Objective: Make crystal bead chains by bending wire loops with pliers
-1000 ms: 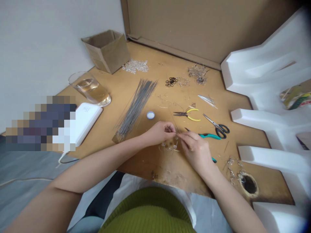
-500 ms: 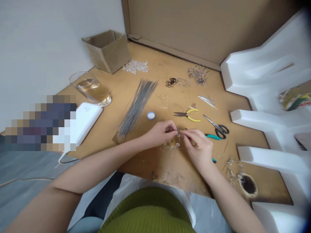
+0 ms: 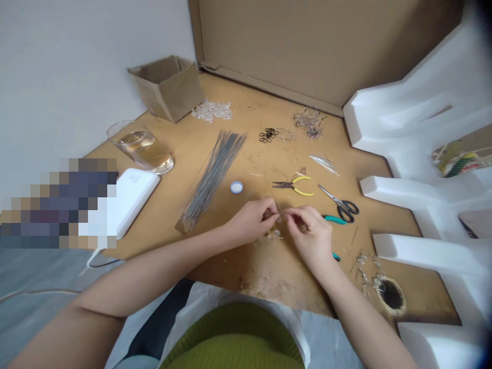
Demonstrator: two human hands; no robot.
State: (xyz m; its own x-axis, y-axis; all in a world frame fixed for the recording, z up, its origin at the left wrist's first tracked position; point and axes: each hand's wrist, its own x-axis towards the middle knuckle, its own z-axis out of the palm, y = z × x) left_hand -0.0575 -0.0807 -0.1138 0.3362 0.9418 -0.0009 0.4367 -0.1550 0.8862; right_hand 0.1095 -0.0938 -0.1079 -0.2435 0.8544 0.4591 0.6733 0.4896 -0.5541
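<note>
Over the near middle of the table, my left hand (image 3: pixel 257 219) pinches a thin wire strung with clear beads (image 3: pixel 277 234) between thumb and fingers. My right hand (image 3: pixel 313 233) pinches the same beaded wire a short way to the right; the fingertips of both hands almost meet. Part of the strand hangs in a loose curve below them. Yellow-handled pliers (image 3: pixel 294 185) lie just beyond my fingers. A teal-handled tool (image 3: pixel 333 220) is partly hidden under my right hand, with black-handled scissors (image 3: pixel 344 207) beside it. To the left lies a bundle of grey wires (image 3: pixel 215 177).
A round white cap (image 3: pixel 236 187), clear beads (image 3: pixel 212 110), black rings (image 3: pixel 268 135) and white sticks (image 3: pixel 324 164) lie about. A glass of liquid (image 3: pixel 144 148), cardboard box (image 3: pixel 167 87) and white power bank (image 3: pixel 137 200) stand left. White foam (image 3: pixel 400 187) borders the right, near a table hole (image 3: pixel 391 295).
Both hands have come closer together on the beaded wire, and the loop between them sits lower. The whole view has shifted slightly.
</note>
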